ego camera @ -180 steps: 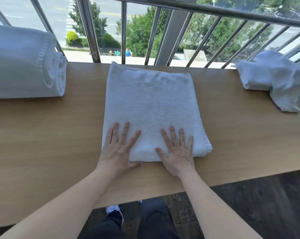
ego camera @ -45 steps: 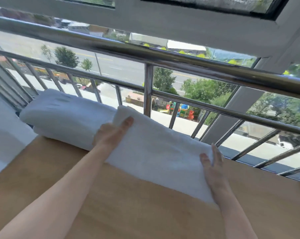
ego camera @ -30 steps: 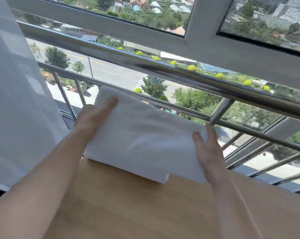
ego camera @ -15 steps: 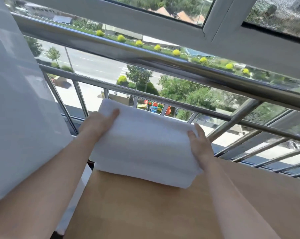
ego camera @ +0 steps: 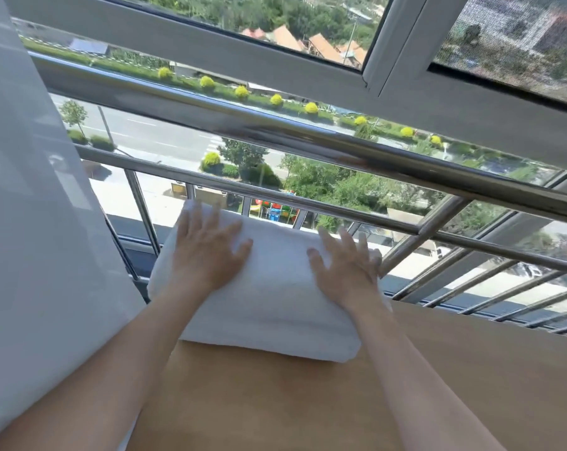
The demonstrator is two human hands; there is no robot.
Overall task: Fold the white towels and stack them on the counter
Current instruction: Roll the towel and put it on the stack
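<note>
up top, a pale grey window frame (ego camera: 210,47) crosses the view, and through the glass a road (ego camera: 152,138) with trees and round yellow-green shrubs lies far below. a sheer white curtain (ego camera: 25,222) fills the left side from top to bottom. the wooden counter (ego camera: 308,402) takes up the lower middle and right, and its far edge runs along the foot of a steel railing (ego camera: 308,141). the railing's thick top bar spans the view, with thinner bars under it.

the white towels (ego camera: 275,307) sit as a thick folded pile at the far left end of the counter. they are pushed up against the thin bars of the railing and lie just beside the curtain; whether they touch the curtain cannot be told. layered edges show along the pile's near side, facing the person.

both forearms reach in from the bottom. the left hand (ego camera: 207,252) lies palm down on the left part of the pile's top, fingers straight and spread apart, gripping nothing. the right hand (ego camera: 344,265) lies the same way on the right part, fingers splayed toward the railing and flat on the cloth, its outer fingers at the pile's right edge.
</note>
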